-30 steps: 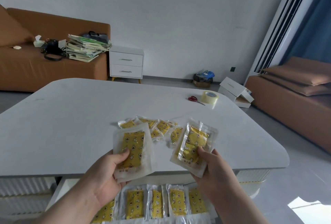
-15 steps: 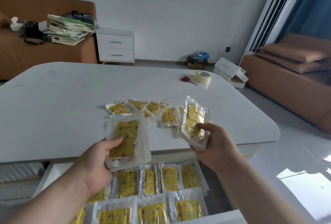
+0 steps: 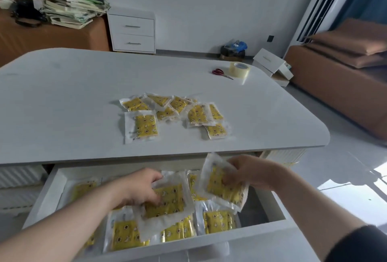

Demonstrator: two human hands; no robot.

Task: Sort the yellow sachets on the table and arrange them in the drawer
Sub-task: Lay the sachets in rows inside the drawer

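Note:
The white drawer [image 3: 45,201] is pulled open under the table's front edge and holds several yellow sachets [image 3: 218,221] lying flat in rows. My left hand [image 3: 139,186] grips one large yellow sachet [image 3: 167,201] low over the middle of the drawer. My right hand [image 3: 249,172] holds another yellow sachet [image 3: 222,186], tilted, above the drawer's right part. On the white table [image 3: 62,98] lies a loose pile of several yellow sachets [image 3: 178,106], with one bigger sachet [image 3: 143,126] at its left front.
Red-handled scissors [image 3: 219,72] and a roll of clear tape [image 3: 239,69] lie at the table's far right. A white nightstand [image 3: 132,30], brown sofas and boxes on the floor stand beyond the table.
Both hands have come down from above the table into the open drawer, each still holding its sachet. My view has tipped downward, showing more of the drawer.

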